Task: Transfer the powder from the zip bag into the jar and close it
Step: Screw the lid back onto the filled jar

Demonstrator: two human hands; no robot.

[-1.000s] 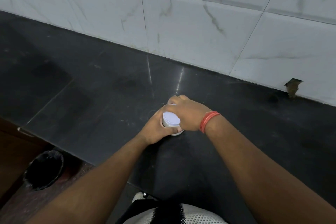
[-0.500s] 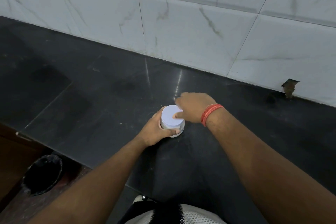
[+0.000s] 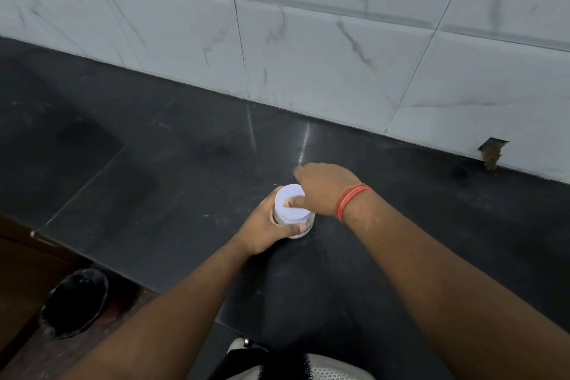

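A small jar with a white lid stands on the black counter. My left hand wraps around the jar's side from the left and front. My right hand hovers over the lid's far right edge, thumb resting on the lid top, fingers spread and not gripping. An orange thread band circles the right wrist. No zip bag shows in view.
White marbled wall tiles rise behind the counter, with a small broken notch at the lower right. A dark bin stands on the floor below the counter's front left edge. A seam runs across the counter at left.
My right hand has come off its grip around the lid and lifted to the right; the white lid top now shows. The left hand stays on the jar.
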